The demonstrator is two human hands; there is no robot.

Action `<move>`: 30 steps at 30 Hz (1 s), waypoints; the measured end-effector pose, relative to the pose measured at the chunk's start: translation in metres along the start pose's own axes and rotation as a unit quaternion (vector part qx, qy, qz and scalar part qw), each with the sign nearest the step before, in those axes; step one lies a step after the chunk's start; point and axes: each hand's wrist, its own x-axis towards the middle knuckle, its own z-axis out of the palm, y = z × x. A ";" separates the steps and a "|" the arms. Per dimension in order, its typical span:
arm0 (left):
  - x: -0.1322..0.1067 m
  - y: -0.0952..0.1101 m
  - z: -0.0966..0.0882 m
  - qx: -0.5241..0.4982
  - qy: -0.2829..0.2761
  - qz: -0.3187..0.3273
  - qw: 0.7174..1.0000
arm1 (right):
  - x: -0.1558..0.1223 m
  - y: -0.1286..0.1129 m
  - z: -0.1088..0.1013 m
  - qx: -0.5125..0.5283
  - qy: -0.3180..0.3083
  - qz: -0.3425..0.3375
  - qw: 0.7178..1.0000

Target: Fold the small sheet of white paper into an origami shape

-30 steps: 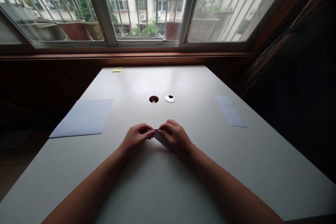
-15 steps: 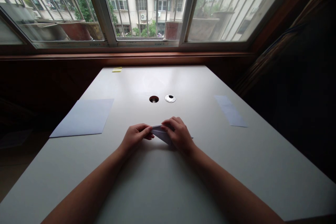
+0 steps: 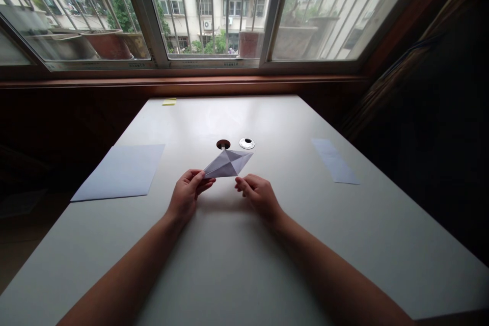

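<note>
A folded sheet of paper point(image 3: 229, 164), diamond-shaped with creases crossing in its middle, is held up above the white table point(image 3: 237, 265). My left hand point(image 3: 187, 191) pinches its left corner between thumb and fingers. At the lower corner of the paper is my right hand point(image 3: 260, 194), its fingers curled and closed, with thumb and fingertip at that corner. How much paper lies between the right fingertips is too small to see.
A larger white sheet stack point(image 3: 122, 170) lies at the table's left edge. To the right is a paper strip point(image 3: 335, 161). Beyond my hands are a round cable hole point(image 3: 223, 144) and its silver cover point(image 3: 246, 143). Yellow sticky notes point(image 3: 169, 102) lie at the far left corner.
The folded paper has been raised and turned, so its creased diamond face now shows. My right hand has moved from over the paper to its lower corner; my left hand has shifted slightly left.
</note>
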 end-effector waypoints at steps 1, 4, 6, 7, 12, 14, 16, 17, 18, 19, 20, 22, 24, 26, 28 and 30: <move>0.000 0.000 0.000 0.002 -0.007 -0.006 1.000 | 0.000 0.001 0.002 0.020 -0.026 0.019 0.999; -0.003 0.002 0.003 0.008 -0.047 -0.034 0.998 | 0.002 0.002 0.003 0.073 -0.057 0.068 0.993; -0.007 0.003 0.006 0.014 -0.088 -0.061 0.994 | 0.003 0.002 0.002 0.125 -0.056 0.090 0.986; -0.008 0.003 0.007 0.018 -0.109 -0.070 0.991 | 0.004 0.001 0.002 0.155 -0.056 0.096 0.982; -0.014 0.003 0.008 0.053 -0.184 -0.108 0.976 | 0.005 0.003 0.001 0.263 -0.040 0.116 0.957; -0.015 0.005 0.008 0.069 -0.206 -0.114 0.969 | 0.004 0.003 0.003 0.278 -0.040 0.128 0.951; -0.016 0.006 0.008 0.084 -0.234 -0.123 0.961 | 0.004 0.002 0.004 0.282 -0.043 0.137 0.949; -0.016 0.007 0.008 0.091 -0.248 -0.128 0.956 | 0.003 0.002 0.004 0.283 -0.042 0.140 0.948; -0.017 0.008 0.008 0.097 -0.259 -0.130 0.952 | 0.003 0.002 0.004 0.283 -0.042 0.142 0.948; -0.017 0.008 0.008 0.102 -0.266 -0.129 0.950 | 0.003 0.001 0.004 0.285 -0.041 0.144 0.947; -0.018 0.008 0.008 0.107 -0.269 -0.127 0.949 | 0.003 0.001 0.004 0.289 -0.041 0.146 0.945; -0.018 0.008 0.007 0.117 -0.265 -0.116 0.950 | 0.003 0.001 0.004 0.296 -0.042 0.149 0.943; -0.017 0.006 0.007 0.129 -0.257 -0.108 0.952 | 0.003 0.001 0.004 0.301 -0.045 0.150 0.941; -0.017 0.005 0.008 0.143 -0.256 -0.104 0.950 | 0.002 0.000 0.005 0.307 -0.050 0.149 0.939; -0.017 0.005 0.008 0.158 -0.257 -0.104 0.948 | 0.001 -0.001 0.006 0.315 -0.057 0.151 0.935; -0.017 0.005 0.009 0.168 -0.257 -0.106 0.946 | 0.000 -0.002 0.007 0.320 -0.066 0.155 0.932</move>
